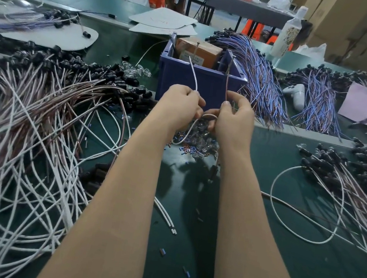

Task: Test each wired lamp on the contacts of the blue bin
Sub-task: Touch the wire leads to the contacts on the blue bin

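On the left of the green table (pixel 255 256) sprawls a heap of wired lamps (pixel 40 105) with white and brown leads. In the middle, the left hand (pixel 180 107) pinches a white lead (pixel 193 73) and the right hand (pixel 234 118), close beside it, pinches a brown lead (pixel 227 81). Both leads rise to the blue bin (pixel 177 76) just beyond the fingers, the lamp's body hidden between the hands, and a bundle of blue-wired lamps (pixel 259 74) lies right of the bin.
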`<act>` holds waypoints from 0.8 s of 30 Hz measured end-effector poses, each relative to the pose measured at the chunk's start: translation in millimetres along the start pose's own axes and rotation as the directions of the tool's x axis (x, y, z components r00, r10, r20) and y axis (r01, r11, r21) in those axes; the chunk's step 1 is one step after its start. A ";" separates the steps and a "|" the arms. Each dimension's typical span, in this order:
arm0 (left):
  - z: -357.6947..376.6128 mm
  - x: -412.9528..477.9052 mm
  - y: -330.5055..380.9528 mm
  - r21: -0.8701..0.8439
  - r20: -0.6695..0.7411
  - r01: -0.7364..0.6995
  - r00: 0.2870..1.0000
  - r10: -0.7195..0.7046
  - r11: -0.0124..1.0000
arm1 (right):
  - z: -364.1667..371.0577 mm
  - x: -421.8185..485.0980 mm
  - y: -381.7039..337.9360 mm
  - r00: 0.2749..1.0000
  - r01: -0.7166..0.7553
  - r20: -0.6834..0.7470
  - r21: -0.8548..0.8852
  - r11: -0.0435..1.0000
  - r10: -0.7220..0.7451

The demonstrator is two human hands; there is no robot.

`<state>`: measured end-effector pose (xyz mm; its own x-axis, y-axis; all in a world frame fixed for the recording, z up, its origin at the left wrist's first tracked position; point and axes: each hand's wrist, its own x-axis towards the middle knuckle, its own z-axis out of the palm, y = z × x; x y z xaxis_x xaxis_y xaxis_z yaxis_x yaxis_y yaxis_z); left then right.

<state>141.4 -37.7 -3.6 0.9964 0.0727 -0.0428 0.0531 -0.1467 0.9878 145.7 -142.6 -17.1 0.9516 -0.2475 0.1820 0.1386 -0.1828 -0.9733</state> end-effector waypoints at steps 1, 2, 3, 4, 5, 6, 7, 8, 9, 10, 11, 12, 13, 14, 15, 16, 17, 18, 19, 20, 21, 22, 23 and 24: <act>0.1 -0.5 0.5 0.003 0.005 0.000 1.000 0.000 1.000 | -0.7 0.1 -0.2 1.000 -0.001 0.003 0.000 1.000 0.001; 0.1 -0.9 1.1 0.004 0.005 0.000 1.000 0.000 1.000 | -1.6 0.1 -0.6 1.000 -0.004 0.007 0.003 1.000 0.004; -0.1 -1.2 1.4 0.004 0.005 0.000 1.000 0.000 1.000 | -2.4 0.2 -1.0 1.000 -0.006 0.011 0.007 1.000 0.006; -0.5 -1.4 1.6 0.007 0.005 0.000 1.000 0.000 1.000 | -3.1 0.0 -1.3 1.000 -0.010 0.015 0.012 1.000 0.010; -0.8 -1.5 1.8 0.011 0.007 0.000 1.000 0.000 1.000 | -3.6 0.1 -1.6 1.000 -0.013 0.018 0.017 1.000 0.013; -1.3 -1.6 1.9 0.015 0.009 -0.001 1.000 0.001 1.000 | -3.8 -0.1 -1.8 1.000 -0.015 0.021 0.020 1.000 0.014; -1.5 -1.6 2.0 0.018 0.012 -0.002 1.000 0.002 1.000 | -3.8 -0.2 -1.9 1.000 -0.015 0.024 0.020 1.000 0.015; -1.7 -1.7 2.2 0.021 0.017 -0.003 1.000 0.002 1.000 | -3.8 -0.3 -2.0 1.000 -0.015 0.028 0.019 1.000 0.015; -1.6 -1.8 2.1 0.024 0.023 -0.003 1.000 0.003 1.000 | -3.6 -0.5 -1.9 0.999 -0.017 0.031 0.019 1.000 0.016; -1.6 -2.0 2.2 0.026 0.028 -0.005 1.000 0.004 1.000 | -3.5 -0.5 -1.9 0.999 -0.021 0.033 0.022 1.000 0.020; -1.4 -2.1 2.2 0.029 0.031 -0.006 1.000 0.005 1.000 | -3.3 -0.4 -1.7 0.999 -0.024 0.034 0.026 0.999 0.023; -1.3 -2.1 2.1 0.031 0.032 -0.007 0.999 0.006 0.999 | -3.2 -0.4 -1.5 0.999 -0.026 0.033 0.027 0.999 0.025; -1.3 -2.2 2.0 0.034 0.032 -0.008 0.999 0.007 0.999 | -3.2 -0.4 -1.3 0.999 -0.024 0.030 0.027 0.999 0.023; -1.3 -2.3 2.0 0.033 0.031 -0.008 0.999 0.007 0.999 | -3.0 -0.3 -1.2 0.999 -0.022 0.027 0.026 0.999 0.022; -1.4 -2.4 2.0 0.029 0.031 -0.007 1.000 0.006 1.000 | -3.2 -0.4 -1.2 0.999 -0.022 0.024 0.026 0.999 0.021; -1.6 -2.6 2.1 0.026 0.031 -0.006 1.000 0.006 1.000 | -3.6 -0.5 -1.5 0.999 -0.023 0.024 0.026 0.999 0.022; -1.6 -2.9 2.3 0.024 0.033 -0.008 0.999 0.007 1.000 | -4.1 -0.6 -1.9 0.999 -0.023 0.026 0.024 0.999 0.023; -1.8 -3.6 2.8 0.024 0.036 -0.012 0.999 0.011 1.000 | -5.0 -0.8 -2.4 0.999 -0.021 0.029 0.016 1.000 0.021; -1.9 -4.0 3.1 0.026 0.038 -0.017 0.999 0.016 1.000 | -5.5 -1.1 -2.9 0.999 -0.018 0.032 0.008 1.000 0.018; -2.2 -4.5 3.4 0.029 0.038 -0.021 0.999 0.020 0.999 | -6.0 -1.4 -3.4 0.999 -0.017 0.035 0.008 1.000 0.017; -2.5 -4.9 3.7 0.033 0.038 -0.024 0.999 0.023 0.999 | -6.2 -1.7 -3.5 0.999 -0.017 0.039 0.015 1.000 0.017; -2.8 -5.3 4.0 0.037 0.039 -0.025 0.999 0.024 0.999 | -6.5 -1.9 -3.6 0.999 -0.019 0.043 0.027 0.999 0.017; -3.1 -5.4 4.2 0.039 0.039 -0.025 0.999 0.024 0.999 | -6.8 -1.9 -3.7 0.999 -0.021 0.043 0.037 0.999 0.019; -3.2 -5.2 4.2 0.036 0.038 -0.025 0.999 0.023 0.999 | -6.9 -1.8 -3.6 0.999 -0.022 0.043 0.043 0.999 0.020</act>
<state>136.2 -35.6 1.3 0.9992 0.0315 -0.0254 0.0307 -0.1841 0.9824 141.6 -148.0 -13.0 0.9651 -0.2099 0.1566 0.1298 -0.1361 -0.9822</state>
